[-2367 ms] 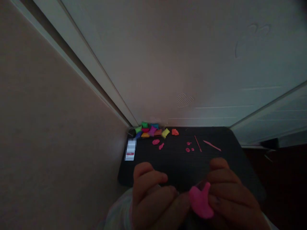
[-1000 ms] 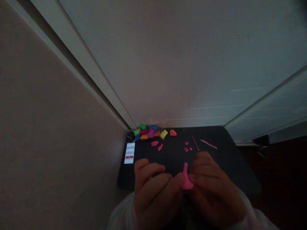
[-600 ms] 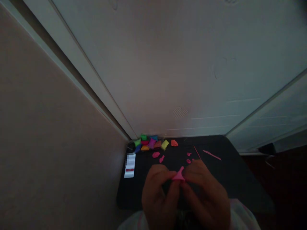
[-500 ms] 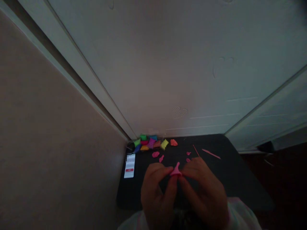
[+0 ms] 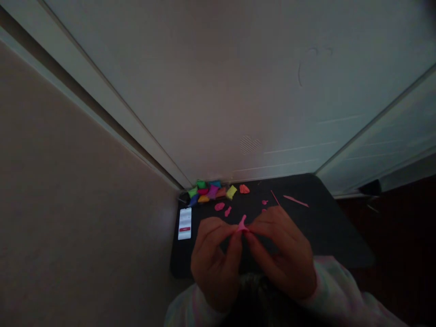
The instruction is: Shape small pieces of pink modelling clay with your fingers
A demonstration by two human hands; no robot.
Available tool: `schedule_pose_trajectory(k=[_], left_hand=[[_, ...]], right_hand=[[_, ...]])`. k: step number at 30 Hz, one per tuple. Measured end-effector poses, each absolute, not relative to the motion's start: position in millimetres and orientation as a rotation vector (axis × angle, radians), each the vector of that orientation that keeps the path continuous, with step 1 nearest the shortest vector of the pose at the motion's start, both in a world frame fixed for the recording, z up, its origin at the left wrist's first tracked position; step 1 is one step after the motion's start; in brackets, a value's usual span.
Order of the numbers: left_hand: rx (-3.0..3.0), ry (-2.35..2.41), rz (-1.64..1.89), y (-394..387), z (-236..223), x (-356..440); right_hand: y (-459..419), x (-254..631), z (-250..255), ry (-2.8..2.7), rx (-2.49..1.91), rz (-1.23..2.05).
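Between the fingertips of both hands is a small piece of pink modelling clay [image 5: 242, 224], with a thin stalk pointing up and a wider base. My left hand [image 5: 216, 254] pinches its left edge with thumb and forefinger. From the other side, my right hand [image 5: 281, 250] grips the right edge the same way. Beyond the hands lie a flat pink clay piece [image 5: 219, 206] and a smaller pink clay piece [image 5: 228, 211]. Another small pink bit [image 5: 265, 202] sits past my right hand, which partly hides one more.
Colourful clay packets [image 5: 213, 191] are heaped at the back left of the dark table [image 5: 334, 227]. An orange lump [image 5: 244, 189] is beside them. A lit phone [image 5: 185, 223] lies at the left edge. A thin stick [image 5: 274, 197] and a pink flat tool [image 5: 296, 200] lie at right.
The view has tilted, so the table and hands appear higher in the picture. Both hands still pinch the pink clay, which now leans slightly.
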State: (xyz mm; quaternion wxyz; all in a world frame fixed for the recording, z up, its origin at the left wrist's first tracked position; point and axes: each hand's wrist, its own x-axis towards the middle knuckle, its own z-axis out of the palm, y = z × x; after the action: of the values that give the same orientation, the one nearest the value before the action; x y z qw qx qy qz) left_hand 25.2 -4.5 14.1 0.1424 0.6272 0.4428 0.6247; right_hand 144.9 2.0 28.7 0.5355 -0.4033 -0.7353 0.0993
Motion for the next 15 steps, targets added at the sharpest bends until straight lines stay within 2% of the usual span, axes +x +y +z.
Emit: schedule_pose_trajectory(k=[9,15], left_hand=[[1.780,1.343,1.611,-2.5,10.6,21.6],[1.745,1.288,1.618,-0.5,7.4,20.3]], right_hand=[[6.3,146.9,24.0,-1.827,-1.056,0.223],[7.1,145.3,23.2,-1.801,-1.063,0.268]])
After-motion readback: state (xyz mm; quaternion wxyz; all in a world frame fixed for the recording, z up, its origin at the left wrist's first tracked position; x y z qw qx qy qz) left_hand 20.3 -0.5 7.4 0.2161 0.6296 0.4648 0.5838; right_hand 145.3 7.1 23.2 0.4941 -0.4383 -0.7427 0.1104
